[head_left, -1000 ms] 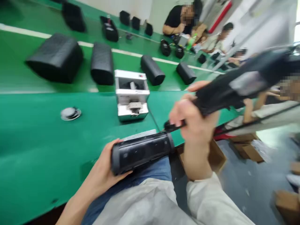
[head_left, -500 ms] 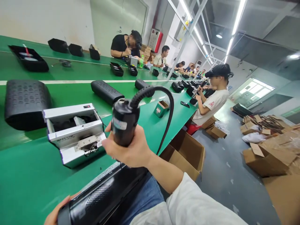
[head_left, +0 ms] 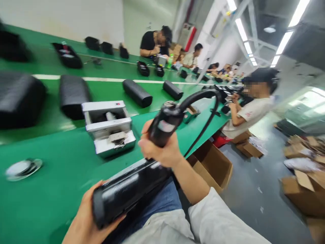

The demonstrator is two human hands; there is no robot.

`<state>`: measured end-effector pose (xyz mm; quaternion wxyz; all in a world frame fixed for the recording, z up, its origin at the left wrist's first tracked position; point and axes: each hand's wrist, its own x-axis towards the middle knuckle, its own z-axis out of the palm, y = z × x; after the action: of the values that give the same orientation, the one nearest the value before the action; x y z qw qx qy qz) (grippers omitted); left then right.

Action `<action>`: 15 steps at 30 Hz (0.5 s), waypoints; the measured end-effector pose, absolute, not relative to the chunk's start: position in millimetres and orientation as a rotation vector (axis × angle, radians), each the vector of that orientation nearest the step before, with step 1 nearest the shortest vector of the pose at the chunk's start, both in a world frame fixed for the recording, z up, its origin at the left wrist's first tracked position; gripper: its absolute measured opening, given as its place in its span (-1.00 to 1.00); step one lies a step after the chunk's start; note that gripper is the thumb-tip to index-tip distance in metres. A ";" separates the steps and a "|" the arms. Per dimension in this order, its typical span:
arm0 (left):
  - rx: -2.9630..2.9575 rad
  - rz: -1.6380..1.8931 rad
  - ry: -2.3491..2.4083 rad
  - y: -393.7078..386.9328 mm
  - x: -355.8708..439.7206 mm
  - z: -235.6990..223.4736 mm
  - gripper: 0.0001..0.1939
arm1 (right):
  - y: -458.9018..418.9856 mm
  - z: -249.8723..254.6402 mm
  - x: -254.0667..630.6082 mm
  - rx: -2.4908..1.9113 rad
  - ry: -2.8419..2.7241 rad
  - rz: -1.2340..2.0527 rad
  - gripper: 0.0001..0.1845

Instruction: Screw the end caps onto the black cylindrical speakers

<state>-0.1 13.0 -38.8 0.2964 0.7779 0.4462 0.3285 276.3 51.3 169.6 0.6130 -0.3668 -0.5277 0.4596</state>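
Note:
My left hand is wrapped round the near end of a long black speaker housing, which lies tilted over my lap at the table edge. A perforated patch shows on the housing's face. My right hand grips a black corded electric screwdriver over the housing's far end. The screwdriver's thick cable loops up and to the right; its tip is hidden behind my hand. Just beyond the housing stands a silver screw feeder with an open top tray. A round speaker driver lies on the green table at left.
Several black speaker housings stand along the green bench. A small green box sits further right. An open cardboard carton is on the floor beside me. A co-worker sits at right; others work across the bench.
My right hand swung the screwdriver from a slanting hold at the right to a more upright one over the housing. My left hand keeps its hold. The head view turned right, then partly back.

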 end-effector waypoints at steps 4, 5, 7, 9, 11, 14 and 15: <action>2.011 0.786 1.086 1.7 7.0 -0.6 -0.01 | 51.8 199.1 280.7 -0.596 -1.374 0.836 -0.67; 2.002 0.780 1.075 2.6 7.0 4.2 0.01 | 57.2 208.7 278.3 -0.541 -1.390 0.765 -0.67; 1.974 0.780 1.069 3.6 5.8 8.6 0.06 | 71.6 225.1 267.7 -0.475 -1.361 0.582 -0.70; 1.936 0.786 1.063 2.5 4.8 8.8 0.08 | 89.1 233.6 251.6 -0.513 -1.309 0.409 -0.77; 1.911 0.797 1.052 0.6 4.7 6.9 0.09 | 109.2 232.5 235.4 -0.547 -1.291 0.321 -0.71; 1.907 0.817 1.038 -0.5 5.2 3.2 0.11 | 140.2 219.7 220.0 -0.532 -1.306 0.304 -0.56; 1.912 0.823 1.035 -0.5 5.3 2.3 0.11 | 149.3 214.7 217.4 -0.535 -1.307 0.299 -0.53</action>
<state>5.3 -0.5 2.3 0.3974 0.7548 0.4085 0.3249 217.4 149.3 214.7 0.7506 -0.2448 -0.5982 0.1369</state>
